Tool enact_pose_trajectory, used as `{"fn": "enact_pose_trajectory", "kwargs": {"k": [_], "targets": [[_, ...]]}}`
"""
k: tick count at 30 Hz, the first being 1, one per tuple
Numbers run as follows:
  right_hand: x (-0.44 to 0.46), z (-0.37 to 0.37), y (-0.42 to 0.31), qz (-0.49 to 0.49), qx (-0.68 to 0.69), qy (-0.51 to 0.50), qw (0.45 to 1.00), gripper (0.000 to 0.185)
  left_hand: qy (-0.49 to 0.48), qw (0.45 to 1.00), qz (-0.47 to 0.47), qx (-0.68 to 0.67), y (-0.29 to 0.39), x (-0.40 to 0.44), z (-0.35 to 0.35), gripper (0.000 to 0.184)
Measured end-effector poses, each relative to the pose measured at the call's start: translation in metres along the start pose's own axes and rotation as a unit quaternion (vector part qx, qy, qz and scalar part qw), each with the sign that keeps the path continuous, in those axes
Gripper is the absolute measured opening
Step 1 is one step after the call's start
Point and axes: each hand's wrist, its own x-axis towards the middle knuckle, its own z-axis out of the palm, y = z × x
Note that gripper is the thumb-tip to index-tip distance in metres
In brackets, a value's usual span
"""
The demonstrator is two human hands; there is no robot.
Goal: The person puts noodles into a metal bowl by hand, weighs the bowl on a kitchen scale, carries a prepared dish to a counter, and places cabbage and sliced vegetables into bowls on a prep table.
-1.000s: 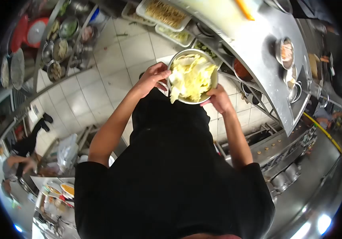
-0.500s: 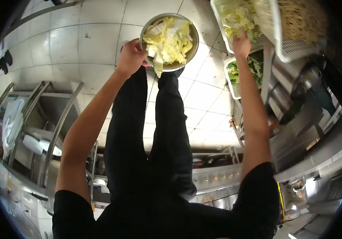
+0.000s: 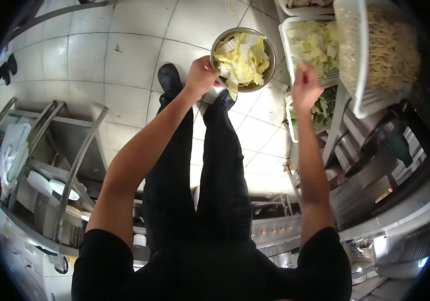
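My left hand [image 3: 202, 78] grips the left rim of a round metal bowl [image 3: 272, 56]. Torn pale yellow-green cabbage leaves [image 3: 242, 57] fill the bowl, and one strip hangs over its near edge. My right hand [image 3: 307, 89] is closed, fingers curled, just in front of a white basket [image 3: 286, 46] of cut cabbage [image 3: 315, 42]. Something pale shows at its fingertips, but I cannot make out what it is. Below that hand is a smaller white basket [image 3: 291, 123] of dark leafy greens [image 3: 324, 105].
A white basket [image 3: 359, 60] holding thick noodles [image 3: 390, 50] sits at upper right, beside the cabbage. Another basket with pale contents [image 3: 307, 4] is at the top edge. Metal shelving [image 3: 77, 160] stands on the left. White tiles [image 3: 130, 60] cover the floor.
The bowl, held in my left hand, has shifted right and slightly nearer. My right hand has come back from among the cabbage leaves toward me, its fingers closed.
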Motion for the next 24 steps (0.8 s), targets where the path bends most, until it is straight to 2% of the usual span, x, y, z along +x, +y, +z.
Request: {"fn": "enact_pose_trajectory", "kwargs": {"k": [1, 3, 5, 11, 13, 17, 19, 21, 22, 23, 24], "targets": [[-0.011, -0.012, -0.034, -0.030, 0.032, 0.022, 0.999, 0.009, 0.004, 1.000, -0.005, 0.005, 0.013, -0.011, -0.001, 0.021], [-0.022, -0.040, -0.080, -0.067, 0.003, -0.041, 0.997, 0.013, -0.007, 1.000, 0.004, 0.009, 0.046, -0.041, 0.000, 0.022], [-0.025, -0.057, -0.119, -0.111, 0.055, -0.016, 0.992, 0.019, -0.002, 1.000, 0.014, -0.005, 0.071, -0.068, -0.004, 0.021], [-0.014, -0.138, -0.268, -0.247, 0.068, 0.019, 0.966, 0.018, 0.026, 0.994, 0.105, -0.008, 0.181, -0.183, -0.026, 0.019], [-0.014, -0.165, -0.298, -0.254, 0.058, 0.006, 0.965, 0.019, 0.036, 0.990, 0.134, 0.006, 0.202, -0.219, -0.035, 0.018], [-0.007, -0.229, -0.358, -0.317, 0.081, 0.060, 0.943, 0.025, 0.052, 0.984, 0.171, -0.023, 0.248, -0.280, -0.054, 0.013], [-0.005, -0.229, -0.374, -0.333, 0.087, 0.035, 0.938, 0.030, 0.081, 0.981, 0.170, -0.040, 0.256, -0.303, -0.064, 0.015], [-0.005, -0.230, -0.393, -0.319, 0.069, -0.056, 0.944, 0.036, 0.070, 0.978, 0.167, -0.103, 0.253, -0.304, -0.075, 0.015], [-0.007, -0.235, -0.397, -0.322, 0.096, -0.052, 0.940, 0.044, 0.109, 0.978, 0.164, -0.066, 0.254, -0.309, -0.080, 0.015], [-0.004, -0.240, -0.401, -0.324, 0.117, -0.042, 0.938, 0.053, 0.055, 0.977, 0.170, -0.114, 0.256, -0.309, -0.083, 0.016], [0.004, -0.247, -0.404, -0.352, 0.165, -0.078, 0.918, 0.056, 0.023, 0.978, 0.175, -0.108, 0.254, -0.303, -0.089, 0.018]]}}
